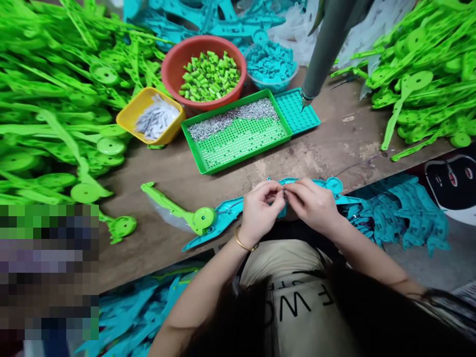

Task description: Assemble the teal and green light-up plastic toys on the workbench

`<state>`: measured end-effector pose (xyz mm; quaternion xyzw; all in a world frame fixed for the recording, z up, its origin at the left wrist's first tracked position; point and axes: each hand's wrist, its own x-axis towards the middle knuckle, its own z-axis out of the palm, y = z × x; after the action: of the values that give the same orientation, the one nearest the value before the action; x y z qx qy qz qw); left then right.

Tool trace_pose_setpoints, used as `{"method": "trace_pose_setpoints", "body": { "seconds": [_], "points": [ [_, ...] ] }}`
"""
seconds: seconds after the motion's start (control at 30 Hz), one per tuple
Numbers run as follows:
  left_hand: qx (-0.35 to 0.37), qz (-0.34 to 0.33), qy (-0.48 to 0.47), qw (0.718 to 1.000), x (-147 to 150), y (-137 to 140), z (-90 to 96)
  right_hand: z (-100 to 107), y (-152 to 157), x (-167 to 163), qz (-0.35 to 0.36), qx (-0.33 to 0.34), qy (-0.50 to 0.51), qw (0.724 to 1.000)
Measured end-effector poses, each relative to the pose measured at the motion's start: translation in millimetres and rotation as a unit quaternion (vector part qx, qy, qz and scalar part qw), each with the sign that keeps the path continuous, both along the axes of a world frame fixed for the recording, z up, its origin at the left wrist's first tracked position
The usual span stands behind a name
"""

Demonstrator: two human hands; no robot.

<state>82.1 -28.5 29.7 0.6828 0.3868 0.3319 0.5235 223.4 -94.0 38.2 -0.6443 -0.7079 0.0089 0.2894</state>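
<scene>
Grip: left hand (260,210), right hand (312,203) pinch teal plastic part (226,215) | wooden table (167,168) edge

Your worn brown wooden table (327,148) stretches away ahead of you, scuffed and stained. A grey pole (327,44) slants down onto it at the far right. Beyond its near right edge lies grey floor (427,267).

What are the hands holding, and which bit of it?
Both hands, left and right, pinch the teal plastic piece near its middle; fingertips meet there, and whether they also hold something tiny cannot be told.
</scene>
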Motion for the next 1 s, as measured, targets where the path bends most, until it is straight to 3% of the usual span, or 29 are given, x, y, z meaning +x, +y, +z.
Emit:
{"method": "trace_pose_setpoints", "body": {
  "seconds": [0.13, 0.3, 0.5, 0.63, 0.7, 0.8, 0.9, 1.0],
  "points": [
    [0.033, 0.012, 0.025, 0.999, 9, 1, 0.6, -3, 5, 3, -0.013, -0.001, -0.017, 1.0],
    [0.024, 0.013, 0.053, 0.998, 15, 5, -0.1, -6, 10, 9, -0.012, -0.007, -0.036, 0.999],
    [0.032, -0.024, 0.085, 0.996, 14, 8, 0.8, -8, 10, 19, 0.031, -0.023, -0.07, 0.997],
    [0.052, -0.06, 0.081, 0.994, 13, 13, 1.4, -6, 11, 26, 0.06, -0.05, -0.039, 0.996],
    [0.021, -0.069, 0.059, 0.996, 12, 16, 0.9, -5, 14, 28, 0.069, -0.066, 0.004, 0.995],
    [-0.094, -0.078, 0.006, 0.993, 9, 22, 0.1, -3, 18, 29, 0.075, -0.094, 0.085, 0.989],
    [-0.229, -0.084, -0.056, 0.968, 8, 26, 0.1, -1, 21, 29, 0.058, -0.12, 0.164, 0.977],
    [-0.283, -0.081, -0.09, 0.952, 8, 28, 0.9, 1, 23, 29, 0.04, -0.134, 0.233, 0.962]
  ]
}}
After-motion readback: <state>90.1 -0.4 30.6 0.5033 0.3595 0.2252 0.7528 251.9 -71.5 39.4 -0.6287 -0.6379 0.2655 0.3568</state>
